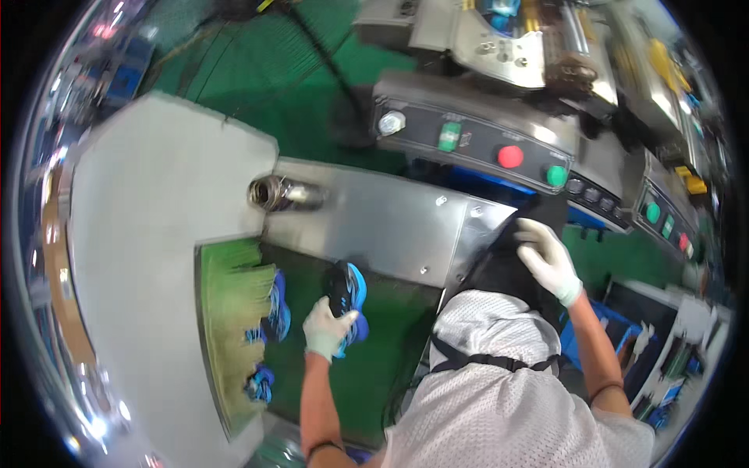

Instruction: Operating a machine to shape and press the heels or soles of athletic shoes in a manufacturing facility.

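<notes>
My left hand [328,329], in a white glove, grips a black and blue sneaker [355,292] over the green conveyor belt [374,390]. Its thumb and fingers close around the shoe's side. My right hand [548,261], also gloved, is off to the right beside a dark surface below the machine's control panel. It holds nothing I can see, and its fingers are curved and apart. Two more blue and black shoes, a larger one [278,308] and a lower one [260,384], lie on the belt at the edge of a green fringed curtain [226,327], partly hidden by it.
A metal cylinder [292,193] lies on the steel plate [374,222] beyond the belt. A large grey housing [156,234] stands at left. Ahead is a machine panel [476,140] with red and green buttons. A blue crate [601,335] sits at right.
</notes>
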`<action>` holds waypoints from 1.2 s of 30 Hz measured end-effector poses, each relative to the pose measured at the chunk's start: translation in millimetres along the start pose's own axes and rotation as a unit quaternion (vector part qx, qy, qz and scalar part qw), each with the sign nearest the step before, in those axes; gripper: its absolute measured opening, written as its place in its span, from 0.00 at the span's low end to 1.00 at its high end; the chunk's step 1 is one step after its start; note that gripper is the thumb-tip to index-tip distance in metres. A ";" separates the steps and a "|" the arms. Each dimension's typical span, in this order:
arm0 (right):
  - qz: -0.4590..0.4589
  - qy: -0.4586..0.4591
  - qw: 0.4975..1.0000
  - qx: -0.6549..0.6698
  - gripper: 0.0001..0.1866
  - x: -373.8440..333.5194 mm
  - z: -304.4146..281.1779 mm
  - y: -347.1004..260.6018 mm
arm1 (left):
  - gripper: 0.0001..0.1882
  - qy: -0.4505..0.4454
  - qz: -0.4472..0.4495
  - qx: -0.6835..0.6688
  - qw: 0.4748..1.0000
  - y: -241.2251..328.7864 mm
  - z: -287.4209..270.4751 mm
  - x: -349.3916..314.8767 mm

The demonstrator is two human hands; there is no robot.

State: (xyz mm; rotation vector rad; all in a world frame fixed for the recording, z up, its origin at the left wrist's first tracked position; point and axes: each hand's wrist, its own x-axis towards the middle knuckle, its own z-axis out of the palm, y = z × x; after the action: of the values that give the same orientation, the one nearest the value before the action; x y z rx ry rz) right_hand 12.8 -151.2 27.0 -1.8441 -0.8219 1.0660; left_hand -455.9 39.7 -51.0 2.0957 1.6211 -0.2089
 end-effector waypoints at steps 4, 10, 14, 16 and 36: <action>0.023 -0.103 0.992 0.072 0.30 56.1 17.5 -7.7 | 0.25 -0.045 0.079 -0.369 0.925 161.9 -45.0 9.2; 0.008 -0.371 0.824 0.428 0.37 71.3 32.1 -12.9 | 0.42 0.243 0.626 0.014 0.741 218.7 -62.2 75.2; -0.026 -0.291 0.768 0.570 0.57 18.8 -1.1 -54.9 | 0.40 -0.004 0.643 -0.203 0.738 345.0 -133.4 105.8; -0.071 -0.202 0.807 0.550 0.57 -0.1 -33.9 -53.6 | 0.39 -0.135 0.611 -0.298 0.721 420.0 -174.1 122.6; -0.082 0.155 0.754 0.633 0.55 -104.1 -73.4 27.8 | 0.36 0.148 0.370 -0.005 0.917 652.6 -185.9 422.8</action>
State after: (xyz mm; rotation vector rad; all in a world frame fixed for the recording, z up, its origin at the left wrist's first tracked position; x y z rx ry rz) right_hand 37.9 -274.8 60.4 -0.6899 0.0560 0.7945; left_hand 250.0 372.6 122.5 2.6555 0.8427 0.3855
